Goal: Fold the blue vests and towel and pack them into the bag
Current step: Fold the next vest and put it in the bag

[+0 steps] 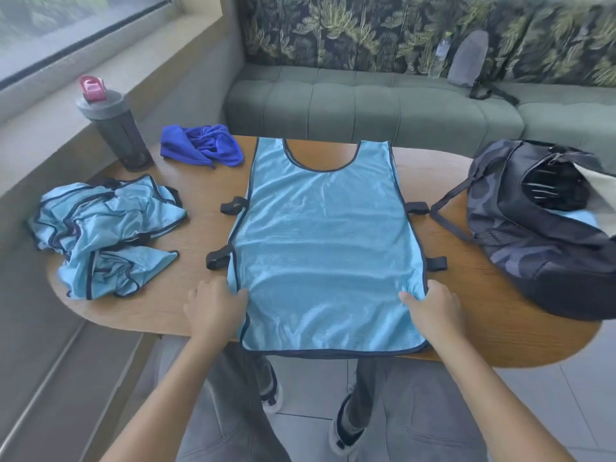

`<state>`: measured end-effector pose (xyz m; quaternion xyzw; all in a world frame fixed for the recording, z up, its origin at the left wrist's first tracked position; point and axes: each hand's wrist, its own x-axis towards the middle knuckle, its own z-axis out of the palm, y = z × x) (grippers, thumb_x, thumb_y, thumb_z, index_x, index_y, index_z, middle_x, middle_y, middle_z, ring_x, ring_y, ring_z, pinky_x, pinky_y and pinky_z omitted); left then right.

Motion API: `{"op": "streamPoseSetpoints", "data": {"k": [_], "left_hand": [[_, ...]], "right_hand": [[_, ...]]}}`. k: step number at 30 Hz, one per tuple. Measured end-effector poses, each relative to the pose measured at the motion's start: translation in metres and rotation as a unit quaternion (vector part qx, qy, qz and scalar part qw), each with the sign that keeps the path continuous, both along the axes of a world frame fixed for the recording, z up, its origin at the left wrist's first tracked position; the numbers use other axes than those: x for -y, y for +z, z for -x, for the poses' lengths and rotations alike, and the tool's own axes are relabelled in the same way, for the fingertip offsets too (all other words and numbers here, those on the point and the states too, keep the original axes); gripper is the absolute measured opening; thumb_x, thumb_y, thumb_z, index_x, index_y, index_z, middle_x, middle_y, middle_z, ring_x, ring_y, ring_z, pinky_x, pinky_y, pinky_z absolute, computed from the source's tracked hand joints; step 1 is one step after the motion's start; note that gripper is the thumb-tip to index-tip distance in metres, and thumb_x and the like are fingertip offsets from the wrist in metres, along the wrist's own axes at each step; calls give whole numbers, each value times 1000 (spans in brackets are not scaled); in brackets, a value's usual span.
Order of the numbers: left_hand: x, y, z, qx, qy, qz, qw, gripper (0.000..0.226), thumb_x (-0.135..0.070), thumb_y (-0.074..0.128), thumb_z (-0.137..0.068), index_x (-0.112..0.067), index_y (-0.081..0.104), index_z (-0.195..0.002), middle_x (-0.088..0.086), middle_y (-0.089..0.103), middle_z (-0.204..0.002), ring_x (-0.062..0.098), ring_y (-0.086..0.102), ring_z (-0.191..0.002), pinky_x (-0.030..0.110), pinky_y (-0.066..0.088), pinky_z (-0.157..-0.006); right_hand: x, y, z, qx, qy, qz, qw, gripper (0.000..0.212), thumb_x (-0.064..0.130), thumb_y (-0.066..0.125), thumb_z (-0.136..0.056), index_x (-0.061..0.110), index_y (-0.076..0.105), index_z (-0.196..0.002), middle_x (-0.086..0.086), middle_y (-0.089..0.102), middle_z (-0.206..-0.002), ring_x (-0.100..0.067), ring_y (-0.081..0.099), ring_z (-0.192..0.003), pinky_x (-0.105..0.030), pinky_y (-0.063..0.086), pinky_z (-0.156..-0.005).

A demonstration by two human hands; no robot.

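One light blue vest (325, 241) lies flat at the table (493, 335) centre. Left hand (213, 306) and right hand (433, 310) each pinch its side hems. Left of the vest: crumpled vests (106, 235), blue towel (203, 145), lidded bottle (115, 128). Right of it: unzipped bag (540, 228), light blue fabric showing in its opening.

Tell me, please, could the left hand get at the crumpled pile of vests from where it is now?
Probably yes: the left hand grips the flat vest, and only bare table lies between it and the crumpled pile.
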<state>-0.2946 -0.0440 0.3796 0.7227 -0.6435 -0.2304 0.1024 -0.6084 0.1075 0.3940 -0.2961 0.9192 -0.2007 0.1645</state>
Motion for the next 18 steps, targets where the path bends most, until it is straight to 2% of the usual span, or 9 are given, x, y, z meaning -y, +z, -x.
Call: {"op": "streamPoseSetpoints", "data": {"k": [2, 4, 5, 7, 8, 9, 12, 15, 18], "left_hand": [[3, 10, 0, -89, -11, -30, 996, 32, -32, 61, -86, -4, 57, -71, 12, 62, -70, 34, 60, -74, 37, 47, -64], [4, 23, -1, -192, 12, -51, 980, 26, -22, 63, -90, -7, 54, -72, 8, 58, -67, 30, 58, -69, 35, 39, -60], [4, 28, -2, -269, 27, -80, 960, 19, -18, 64, -92, -8, 58, -76, 6, 61, -70, 28, 61, -73, 34, 43, -63], [0, 37, -4, -433, 21, -184, 882, 7, -9, 67, -94, -6, 68, -100, 10, 76, -91, 29, 73, -90, 39, 55, -80], [-2, 38, -7, -478, 4, -226, 849, 20, -6, 70, -93, -4, 68, -112, 13, 77, -104, 32, 74, -99, 45, 57, -89], [-4, 35, -10, -490, -13, -245, 837, 31, -4, 73, -90, -3, 65, -120, 15, 75, -112, 34, 74, -103, 50, 57, -93], [-10, 29, -17, -429, 14, -223, 875, 57, -8, 88, -77, -12, 55, -123, 11, 74, -113, 31, 76, -97, 55, 60, -87], [-13, 26, -28, -399, 25, -210, 892, 57, -4, 87, -76, -14, 52, -121, 9, 74, -111, 28, 77, -91, 53, 62, -81], [-18, 32, -33, -354, -31, -200, 913, 52, 4, 81, -78, -16, 57, -120, 7, 74, -109, 23, 76, -90, 46, 63, -80]], "right_hand": [[2, 6, 1, 46, -5, 51, 998, 21, 36, 70, -90, 17, 62, -88, 1, 65, -88, -26, 60, -85, -34, 45, -64], [3, 13, 2, 109, -13, 121, 987, 14, 32, 69, -92, 18, 65, -91, 1, 68, -88, -23, 64, -84, -32, 47, -62], [3, 16, 3, 169, -24, 164, 972, 11, 30, 68, -94, 20, 68, -96, 1, 71, -92, -22, 68, -88, -33, 52, -67], [1, 23, 3, 332, -51, 225, 915, 14, 27, 66, -98, 23, 70, -111, 2, 77, -104, -20, 73, -97, -38, 57, -80], [0, 24, 3, 404, -67, 237, 881, 18, 25, 66, -99, 22, 69, -116, 1, 77, -108, -20, 73, -100, -39, 57, -83], [-2, 25, 4, 452, -77, 238, 856, 21, 25, 66, -99, 21, 69, -119, 0, 77, -110, -21, 74, -102, -40, 57, -87], [-11, 24, 7, 490, -63, 218, 841, 33, 25, 68, -96, 17, 64, -128, -4, 74, -119, -23, 72, -107, -44, 54, -96], [-21, 22, 11, 496, -84, 238, 831, 43, 20, 70, -94, 16, 55, -134, -6, 72, -123, -22, 72, -108, -47, 54, -97], [-29, 21, 14, 507, -83, 248, 822, 51, 16, 70, -93, 24, 47, -138, -7, 69, -127, -25, 70, -113, -54, 52, -102]]}}
